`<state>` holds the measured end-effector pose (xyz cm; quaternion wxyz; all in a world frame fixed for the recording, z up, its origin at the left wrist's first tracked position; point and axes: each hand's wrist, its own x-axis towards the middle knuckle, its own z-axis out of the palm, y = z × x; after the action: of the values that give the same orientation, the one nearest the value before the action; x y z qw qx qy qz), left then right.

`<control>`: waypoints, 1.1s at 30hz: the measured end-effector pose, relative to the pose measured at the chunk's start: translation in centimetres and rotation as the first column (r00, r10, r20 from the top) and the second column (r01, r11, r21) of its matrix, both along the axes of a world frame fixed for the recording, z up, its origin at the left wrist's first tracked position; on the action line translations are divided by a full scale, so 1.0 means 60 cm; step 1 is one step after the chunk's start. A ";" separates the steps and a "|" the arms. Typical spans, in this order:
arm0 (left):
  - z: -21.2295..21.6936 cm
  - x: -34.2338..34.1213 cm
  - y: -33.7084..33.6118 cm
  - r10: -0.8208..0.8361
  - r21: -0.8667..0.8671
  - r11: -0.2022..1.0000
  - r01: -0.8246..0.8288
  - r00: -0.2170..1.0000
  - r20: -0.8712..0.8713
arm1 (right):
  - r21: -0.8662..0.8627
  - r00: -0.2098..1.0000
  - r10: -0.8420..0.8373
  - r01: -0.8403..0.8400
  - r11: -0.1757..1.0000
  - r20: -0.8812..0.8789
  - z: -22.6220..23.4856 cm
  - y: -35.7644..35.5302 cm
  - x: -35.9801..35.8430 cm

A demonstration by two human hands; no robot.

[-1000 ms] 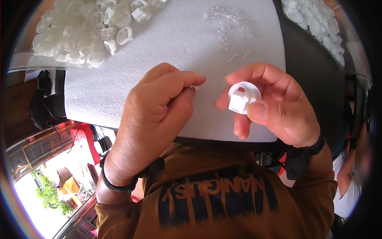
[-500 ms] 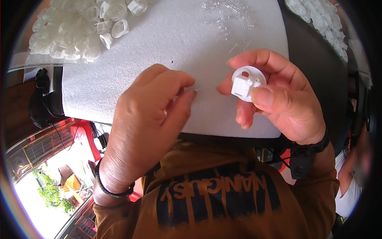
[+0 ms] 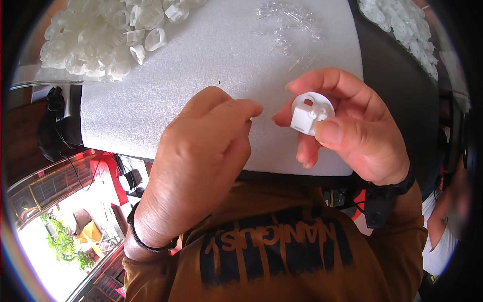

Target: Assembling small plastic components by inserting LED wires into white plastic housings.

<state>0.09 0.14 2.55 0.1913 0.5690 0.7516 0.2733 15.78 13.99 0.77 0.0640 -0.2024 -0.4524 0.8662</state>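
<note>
Head view: at 9 o'clock, the left hand [image 3: 204, 136] has moved nearer the disc-backed white plastic housing [image 3: 303, 119] at 2 o'clock, without contact; its grip I cannot tell. At 3 o'clock, the right hand [image 3: 370, 133] pinches that housing. Slender clear pieces [image 3: 294, 19] lie beyond, 1 o'clock.

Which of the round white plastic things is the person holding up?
The round white piece with the boxy block, pinched by the right hand. That grip sets it apart: the others lie in the upper-left heap.
</note>
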 end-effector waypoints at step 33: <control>-0.019 0.035 -0.001 -0.065 0.275 0.914 -0.299 0.559 0.826 | -0.006 0.999 0.024 -0.024 1.000 -0.047 0.007 -0.005 0.006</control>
<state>2.21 0.05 1.38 0.3834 0.3494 0.5433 0.6601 16.11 13.68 1.16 0.0634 -0.1769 -0.4505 0.8728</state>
